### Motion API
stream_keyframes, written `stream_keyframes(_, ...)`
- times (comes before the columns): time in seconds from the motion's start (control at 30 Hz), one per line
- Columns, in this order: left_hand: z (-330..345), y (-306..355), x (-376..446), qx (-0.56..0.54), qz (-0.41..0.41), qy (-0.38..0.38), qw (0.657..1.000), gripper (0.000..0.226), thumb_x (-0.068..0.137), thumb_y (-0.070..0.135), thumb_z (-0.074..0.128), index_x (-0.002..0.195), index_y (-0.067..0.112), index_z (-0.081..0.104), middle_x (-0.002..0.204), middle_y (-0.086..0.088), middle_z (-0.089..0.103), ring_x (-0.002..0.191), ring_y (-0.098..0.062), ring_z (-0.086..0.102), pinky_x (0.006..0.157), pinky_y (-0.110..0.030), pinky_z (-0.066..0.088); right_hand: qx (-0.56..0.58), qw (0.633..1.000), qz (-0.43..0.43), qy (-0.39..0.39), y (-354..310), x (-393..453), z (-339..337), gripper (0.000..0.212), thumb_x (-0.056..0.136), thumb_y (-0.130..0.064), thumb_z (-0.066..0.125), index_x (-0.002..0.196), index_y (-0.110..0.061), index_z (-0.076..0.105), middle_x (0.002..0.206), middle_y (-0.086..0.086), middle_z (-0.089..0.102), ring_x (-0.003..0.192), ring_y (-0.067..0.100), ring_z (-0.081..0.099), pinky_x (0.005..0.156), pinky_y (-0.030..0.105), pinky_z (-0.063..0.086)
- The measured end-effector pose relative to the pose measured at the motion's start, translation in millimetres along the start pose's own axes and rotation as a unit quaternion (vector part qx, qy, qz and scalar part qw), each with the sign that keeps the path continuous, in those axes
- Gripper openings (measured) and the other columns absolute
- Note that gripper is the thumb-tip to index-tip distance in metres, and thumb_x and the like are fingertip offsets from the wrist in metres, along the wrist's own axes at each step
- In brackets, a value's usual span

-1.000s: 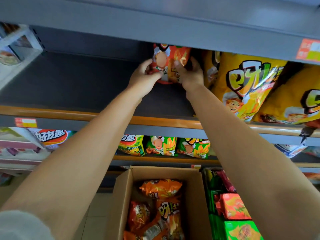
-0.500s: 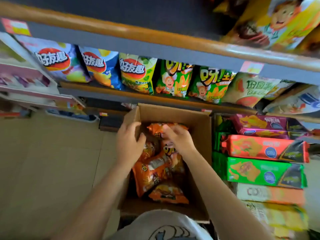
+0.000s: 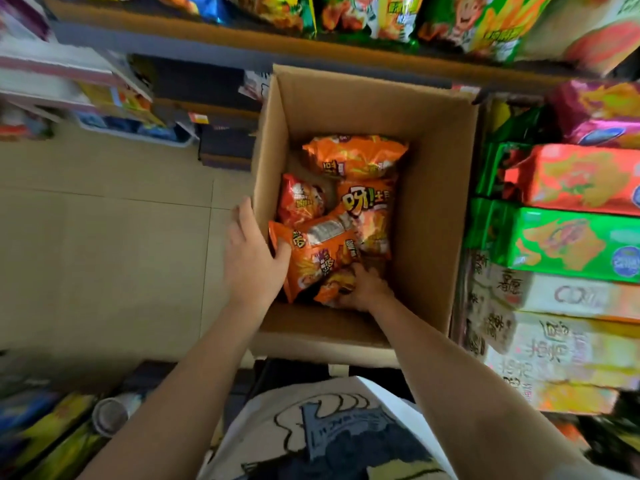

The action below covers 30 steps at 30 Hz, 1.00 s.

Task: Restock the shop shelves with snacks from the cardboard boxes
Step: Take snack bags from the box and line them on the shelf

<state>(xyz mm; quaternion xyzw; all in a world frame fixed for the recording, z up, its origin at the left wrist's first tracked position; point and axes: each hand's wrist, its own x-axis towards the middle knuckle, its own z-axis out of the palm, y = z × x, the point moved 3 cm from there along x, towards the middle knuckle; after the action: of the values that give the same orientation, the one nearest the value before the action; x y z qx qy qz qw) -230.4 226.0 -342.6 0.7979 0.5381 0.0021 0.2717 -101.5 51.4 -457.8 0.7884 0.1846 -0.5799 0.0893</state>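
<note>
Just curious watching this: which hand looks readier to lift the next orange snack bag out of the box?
Probably the left hand: its thumb is already hooked over the edge of the top orange bag, which lies free. The right hand reaches deeper into the cardboard box, gripping a lower bag partly pinned underneath.

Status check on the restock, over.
Left hand grips an orange snack bag in the cardboard box. Right hand grips another bag. Nothing blocking.
</note>
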Motion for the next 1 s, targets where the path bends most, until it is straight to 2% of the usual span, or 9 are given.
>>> stream_keyframes(0.1, -1, 13, -11, 0.059, 0.182, 0.048, 0.980, 0.066, 0.090, 0.032, 0.058, 0.148, 0.010, 0.036, 0.154, -0.017, 0.033, 0.143, -0.036, 0.032, 0.114, -0.053, 0.034, 0.049, 0.998, -0.033, 0.029, -6, -14, -30, 0.091, 0.075, -0.053, 0.075, 0.150, -0.031, 0.029, 0.147, 0.008, 0.044, 0.129, 0.034, 0.049, 0.102, 0.043, 0.047)
stream_keyframes(0.17, 4, 23, -16, 0.025, 0.229, -0.026, 0.973, 0.061, 0.090, 0.037, 0.058, 0.144, 0.016, 0.043, 0.150, -0.009, 0.040, 0.140, -0.027, 0.037, 0.114, -0.049, 0.035, 0.062, 0.995, -0.071, 0.034, -10, -36, -56, 0.075, 0.079, -0.053, 0.071, 0.144, -0.030, 0.042, 0.139, 0.003, 0.054, 0.124, 0.028, 0.054, 0.095, 0.034, 0.048)
stream_keyframes(0.23, 16, 26, -18, -0.101, 0.123, -0.214, 0.964, 0.078, 0.083, 0.049, 0.072, 0.148, 0.029, 0.034, 0.149, 0.004, 0.041, 0.136, -0.014, 0.040, 0.111, -0.037, 0.038, 0.109, 0.988, -0.099, 0.037, -13, -66, -85, 0.058, 0.083, -0.051, 0.070, 0.135, -0.031, 0.054, 0.127, -0.005, 0.058, 0.119, 0.020, 0.056, 0.088, 0.028, 0.045)
stream_keyframes(0.3, 23, 28, -18, -0.232, 0.004, -0.361, 0.903, 0.110, 0.059, 0.061, 0.087, 0.149, 0.042, 0.027, 0.149, 0.011, 0.043, 0.136, -0.010, 0.042, 0.113, -0.041, 0.038, 0.145, 0.982, -0.121, 0.017, -15, -97, -114, 0.052, 0.083, -0.051, 0.071, 0.131, -0.033, 0.059, 0.116, -0.012, 0.054, 0.111, 0.011, 0.053, 0.082, 0.024, 0.041)
stream_keyframes(0.47, 8, 43, -11, -0.311, -0.001, -0.481, 0.820, 0.115, 0.034, 0.051, 0.098, 0.134, 0.054, 0.039, 0.131, 0.012, 0.062, 0.120, -0.009, 0.061, 0.105, -0.043, 0.048, 0.204, 0.963, -0.175, -0.034, -22, -138, -155, 0.039, 0.081, -0.050, 0.075, 0.114, -0.030, 0.071, 0.104, -0.012, 0.075, 0.096, 0.010, 0.071, 0.093, 0.031, 0.053)
stream_keyframes(0.67, -38, 61, 10, -0.297, 0.021, -0.379, 0.876, 0.092, 0.041, 0.045, 0.097, 0.119, 0.055, 0.049, 0.114, 0.019, 0.070, 0.103, -0.001, 0.067, 0.094, -0.037, 0.055, 0.409, 0.887, -0.215, -0.010, -22, -152, -161, 0.057, 0.085, -0.066, 0.059, 0.116, -0.019, 0.071, 0.109, 0.006, 0.076, 0.103, 0.023, 0.072, 0.099, 0.042, 0.053)
stream_keyframes(0.8, -73, 72, 13, -0.293, 0.084, -0.303, 0.903, 0.081, 0.047, 0.044, 0.095, 0.112, 0.057, 0.049, 0.112, 0.023, 0.067, 0.100, 0.001, 0.066, 0.085, -0.031, 0.056, 0.542, 0.826, -0.149, -0.046, -12, -162, -163, 0.073, 0.091, -0.070, 0.042, 0.125, -0.009, 0.064, 0.100, 0.010, 0.074, 0.091, 0.025, 0.070, 0.079, 0.040, 0.056)
stream_keyframes(0.9, -105, 93, 12, -0.181, 0.249, -0.197, 0.931, 0.085, 0.050, 0.058, 0.088, 0.123, 0.058, 0.045, 0.131, 0.015, 0.055, 0.124, -0.014, 0.052, 0.102, -0.048, 0.045, 0.499, 0.837, -0.189, -0.123, -5, -186, -169, 0.080, 0.075, -0.063, 0.068, 0.139, -0.017, 0.054, 0.114, 0.009, 0.073, 0.101, 0.026, 0.071, 0.073, 0.047, 0.062)
stream_keyframes(1.0, -133, 126, 9, -0.080, 0.424, -0.078, 0.899, 0.067, 0.068, 0.050, 0.075, 0.130, 0.048, 0.050, 0.146, 0.014, 0.045, 0.143, -0.018, 0.031, 0.116, -0.058, 0.020, 0.443, 0.836, -0.264, -0.189, 0, -212, -183, 0.089, 0.060, -0.062, 0.085, 0.133, -0.019, 0.057, 0.126, 0.010, 0.068, 0.116, 0.030, 0.065, 0.090, 0.052, 0.057)
